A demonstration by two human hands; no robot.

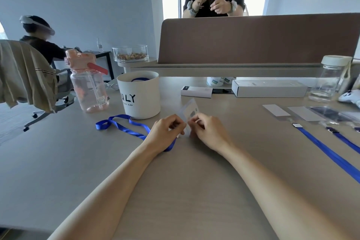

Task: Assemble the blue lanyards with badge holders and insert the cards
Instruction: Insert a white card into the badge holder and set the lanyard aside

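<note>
A clear badge holder (188, 110) stands tilted up between my two hands at the middle of the table. My left hand (167, 129) pinches the clip end of a blue lanyard (120, 125) against the holder's lower edge. The lanyard's strap loops off to the left on the table and passes under my left wrist. My right hand (207, 129) pinches the holder's lower right part. The clip itself is hidden by my fingers. At the right lie two finished-looking badge holders (276, 110) with blue lanyards (329, 154) attached.
A white tub (141, 95) with blue lanyards inside stands behind my left hand, a pink water bottle (88, 84) to its left. White boxes (268, 88) and a clear jar (329, 79) sit at the back. A brown divider (253, 39) closes the desk's far side; people sit beyond.
</note>
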